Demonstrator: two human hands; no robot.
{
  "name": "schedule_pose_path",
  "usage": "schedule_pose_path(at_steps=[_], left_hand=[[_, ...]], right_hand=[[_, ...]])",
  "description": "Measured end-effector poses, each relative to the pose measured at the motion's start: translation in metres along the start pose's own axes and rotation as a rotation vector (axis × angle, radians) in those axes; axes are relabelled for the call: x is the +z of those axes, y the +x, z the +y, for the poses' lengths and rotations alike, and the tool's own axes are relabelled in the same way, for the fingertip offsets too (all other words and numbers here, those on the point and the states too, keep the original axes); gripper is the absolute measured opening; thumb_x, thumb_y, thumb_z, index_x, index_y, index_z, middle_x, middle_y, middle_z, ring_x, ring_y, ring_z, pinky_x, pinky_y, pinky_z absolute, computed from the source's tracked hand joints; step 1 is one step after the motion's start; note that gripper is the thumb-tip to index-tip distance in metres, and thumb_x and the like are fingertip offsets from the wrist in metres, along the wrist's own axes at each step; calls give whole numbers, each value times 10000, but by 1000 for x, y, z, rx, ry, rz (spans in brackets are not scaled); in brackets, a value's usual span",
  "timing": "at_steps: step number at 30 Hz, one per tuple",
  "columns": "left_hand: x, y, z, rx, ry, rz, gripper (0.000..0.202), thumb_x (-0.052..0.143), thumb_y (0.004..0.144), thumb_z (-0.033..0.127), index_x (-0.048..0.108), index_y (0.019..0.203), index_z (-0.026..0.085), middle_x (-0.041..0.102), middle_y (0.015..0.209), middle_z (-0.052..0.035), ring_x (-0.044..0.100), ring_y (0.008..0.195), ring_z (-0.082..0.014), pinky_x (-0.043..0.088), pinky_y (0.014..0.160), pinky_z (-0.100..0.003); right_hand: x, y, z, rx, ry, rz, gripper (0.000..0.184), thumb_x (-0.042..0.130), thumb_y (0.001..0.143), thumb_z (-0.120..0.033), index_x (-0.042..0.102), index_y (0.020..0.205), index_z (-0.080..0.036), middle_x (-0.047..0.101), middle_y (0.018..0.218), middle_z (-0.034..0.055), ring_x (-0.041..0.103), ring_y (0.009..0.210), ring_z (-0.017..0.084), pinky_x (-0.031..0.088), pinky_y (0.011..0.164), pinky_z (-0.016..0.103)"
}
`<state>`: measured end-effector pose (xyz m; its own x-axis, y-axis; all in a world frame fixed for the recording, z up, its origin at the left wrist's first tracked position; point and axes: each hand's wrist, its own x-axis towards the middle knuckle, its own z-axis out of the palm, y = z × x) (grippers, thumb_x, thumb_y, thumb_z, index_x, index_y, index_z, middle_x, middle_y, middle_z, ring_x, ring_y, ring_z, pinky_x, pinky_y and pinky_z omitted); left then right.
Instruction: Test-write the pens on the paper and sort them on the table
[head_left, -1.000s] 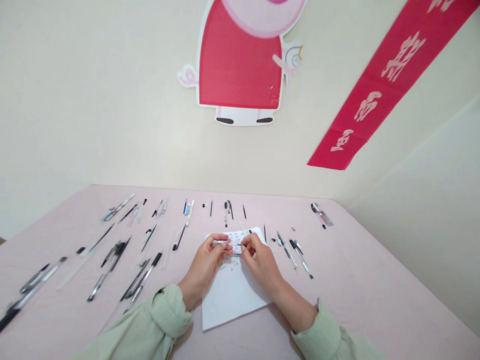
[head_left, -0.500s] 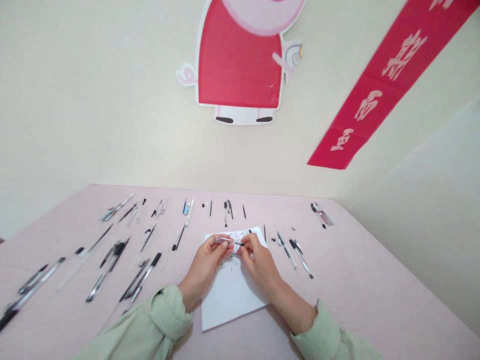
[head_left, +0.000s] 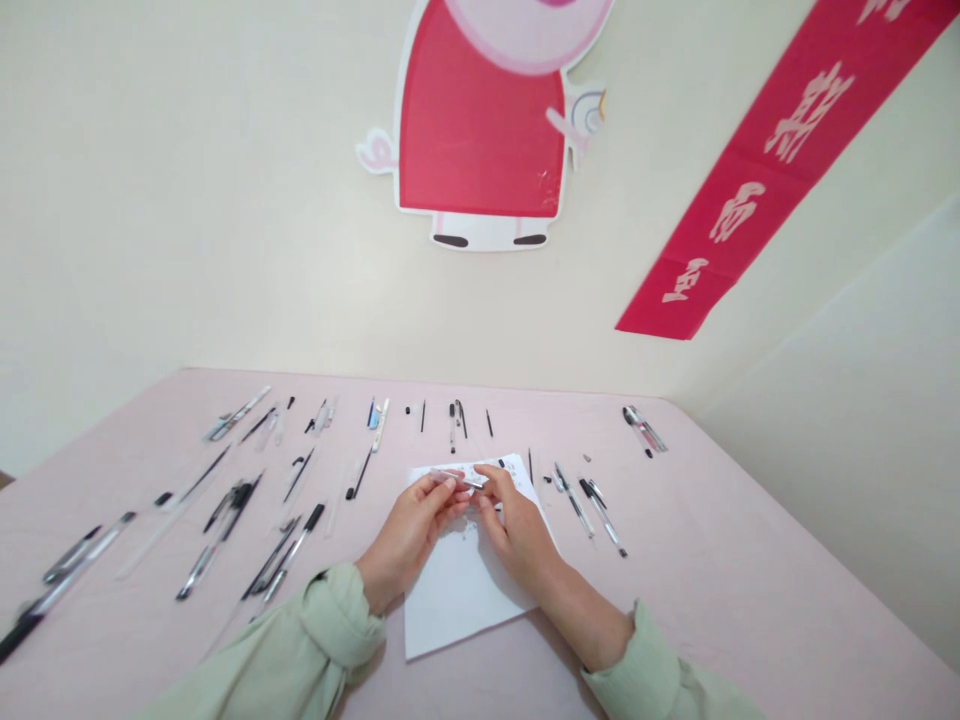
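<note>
My left hand (head_left: 412, 525) is closed around a clear pen barrel (head_left: 444, 475), held above the sheet of paper. My right hand (head_left: 521, 525) is at the other end of the pen, its thumb and index finger about the dark tip part (head_left: 475, 486). Barrel and dark part lie in one line, the part's inner end in or against the barrel; the exact joint is too small to make out. Below both hands lies the white paper (head_left: 465, 600) with handwriting near its top, partly covered by my fingers.
Disassembled pens and refills (head_left: 225, 530) are spread on the pink tablecloth (head_left: 675, 620) at the left. Along the back lie several small parts and refills (head_left: 457, 420). On the right are more pens (head_left: 592, 510) and a bundle of pens (head_left: 645, 430). A wall stands behind the table.
The dark part has come in line with the clear barrel, where a gap showed between them. My right index finger has risen and stretched toward the barrel.
</note>
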<state>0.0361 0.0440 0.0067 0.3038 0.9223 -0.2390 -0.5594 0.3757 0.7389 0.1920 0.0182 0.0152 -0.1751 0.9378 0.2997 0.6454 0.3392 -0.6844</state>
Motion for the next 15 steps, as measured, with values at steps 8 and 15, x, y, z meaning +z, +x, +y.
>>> schedule_pose_path(at_steps=[8,15], left_hand=[[-4,6,5,-112,-195,57,106,584,867,95,683,828,109,717,837,-66,660,722,-87,557,702,-157],[-4,5,6,-130,-214,59,143,549,888,84,684,843,98,712,820,-67,658,704,-83,562,695,-160]], right_hand=[[-2,2,6,20,-43,75,314,422,884,-135,515,1176,-200,677,884,34,635,812,179,468,760,298],[-2,4,5,-75,-279,-33,185,507,850,-100,608,965,-204,651,954,69,569,915,229,417,803,352]])
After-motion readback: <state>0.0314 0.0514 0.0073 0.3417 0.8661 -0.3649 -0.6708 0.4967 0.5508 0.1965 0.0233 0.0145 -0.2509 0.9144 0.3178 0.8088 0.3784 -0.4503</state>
